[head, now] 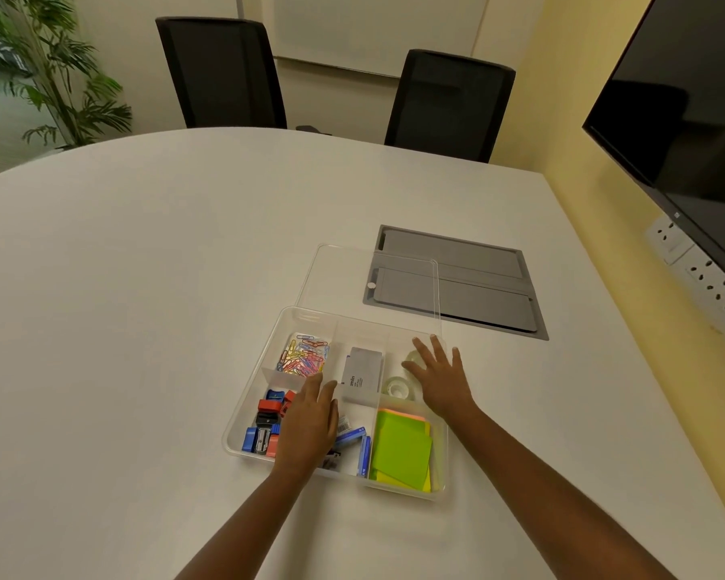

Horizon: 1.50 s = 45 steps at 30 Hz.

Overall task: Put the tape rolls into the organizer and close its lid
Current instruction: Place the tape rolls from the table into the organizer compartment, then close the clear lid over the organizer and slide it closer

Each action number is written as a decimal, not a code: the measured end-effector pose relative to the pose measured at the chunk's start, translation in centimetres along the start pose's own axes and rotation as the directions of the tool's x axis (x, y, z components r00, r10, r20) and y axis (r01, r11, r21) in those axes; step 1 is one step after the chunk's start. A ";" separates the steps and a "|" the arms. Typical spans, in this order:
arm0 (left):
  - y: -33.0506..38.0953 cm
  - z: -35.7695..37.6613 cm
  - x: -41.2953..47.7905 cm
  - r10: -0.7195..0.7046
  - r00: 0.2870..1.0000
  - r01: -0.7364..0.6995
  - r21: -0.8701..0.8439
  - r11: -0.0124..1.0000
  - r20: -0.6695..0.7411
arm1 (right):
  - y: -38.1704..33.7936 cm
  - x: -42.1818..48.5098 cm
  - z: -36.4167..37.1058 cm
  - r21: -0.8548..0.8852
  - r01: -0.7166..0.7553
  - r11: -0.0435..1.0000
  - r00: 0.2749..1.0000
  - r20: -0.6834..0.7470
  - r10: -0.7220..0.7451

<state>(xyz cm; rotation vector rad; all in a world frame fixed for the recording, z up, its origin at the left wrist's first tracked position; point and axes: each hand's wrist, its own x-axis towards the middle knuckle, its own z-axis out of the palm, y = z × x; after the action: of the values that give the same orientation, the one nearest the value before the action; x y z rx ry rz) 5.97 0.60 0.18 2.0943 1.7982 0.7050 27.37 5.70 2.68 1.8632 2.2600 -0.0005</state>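
A clear plastic organizer [243,406] lies on the white table in front of me, its clear lid [344,272] swung back behind it. Two clear tape rolls sit in its back right compartment: one tape roll [395,387] in plain sight, the other tape roll [411,357] partly under my fingers. My right hand [438,376] hovers flat over that compartment, fingers spread and holding nothing. My left hand [308,420] is stretched flat over the middle of the organizer, fingers together, empty.
Other compartments hold coloured paper clips [304,355], a grey stapler box [363,380], sharpeners [264,433], staple boxes and green sticky notes [400,452]. A grey cable hatch [478,278] is set in the table behind. Two black chairs stand beyond; a wall screen hangs right.
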 end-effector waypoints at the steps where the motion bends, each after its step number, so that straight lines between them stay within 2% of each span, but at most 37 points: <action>1: -0.1 0.0 0.0 0.008 1.000 -0.008 0.015 1.000 0.003 | -0.1 -0.4 0.2 0.129 -0.044 0.991 0.998 -0.042 0.050; 5: -0.2 -0.6 0.6 0.026 1.000 -0.028 0.133 0.991 0.014 | -0.9 -2.6 1.2 0.570 -0.176 0.802 0.937 -0.153 0.314; 8: -1.3 -1.4 1.2 0.007 0.998 -0.021 0.251 0.968 0.057 | -1.7 -4.1 1.5 0.794 -0.215 0.569 0.874 -0.103 0.474; 10: -2.3 -1.9 1.6 -0.035 0.998 0.016 0.292 0.956 0.059 | -2.2 -4.8 1.5 0.880 -0.251 0.402 0.854 0.006 0.520; 13: -3.8 -2.6 2.2 -0.135 0.990 0.114 0.310 0.944 0.047 | -2.9 -5.3 2.0 0.910 -0.282 0.304 0.849 0.089 0.520; 16: -4.9 -3.3 2.5 -0.229 0.973 0.227 0.219 0.949 -0.013 | -3.4 -5.5 2.4 0.915 -0.291 0.278 0.844 0.109 0.525; 19: -5.2 -3.6 2.5 -0.324 0.946 0.321 0.097 0.942 0.016 | -3.4 -5.6 2.2 0.919 -0.296 0.260 0.840 0.121 0.530; 23: -4.8 -4.1 2.6 -0.375 0.927 0.375 -0.050 0.926 0.006 | -3.2 -5.4 2.3 0.923 -0.301 0.240 0.836 0.134 0.532; 27: -4.6 -4.3 3.3 -0.429 0.903 0.426 -0.121 0.896 0.008 | -2.9 -4.7 2.6 0.925 -0.310 0.221 0.831 0.150 0.535; 34: -5.7 -4.3 6.8 -0.455 0.890 0.446 -0.263 0.855 0.029 | -0.9 -1.9 1.1 0.914 -0.346 0.213 0.828 0.190 0.528; 41: -6.7 -4.2 13.4 -0.445 0.885 0.464 -0.317 0.827 0.133 | 2.7 3.3 -1.1 0.884 -0.387 0.263 0.806 0.185 0.562; 45: -7.2 -3.6 17.0 -0.435 0.876 0.482 -0.332 0.811 0.209 | 4.5 6.5 -2.0 0.844 -0.466 0.267 0.787 0.257 0.561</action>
<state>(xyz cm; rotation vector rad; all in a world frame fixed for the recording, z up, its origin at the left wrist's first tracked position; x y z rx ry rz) -0.26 18.23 2.40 1.3491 1.8253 0.6956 30.31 13.14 4.15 3.0970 1.5776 -1.2665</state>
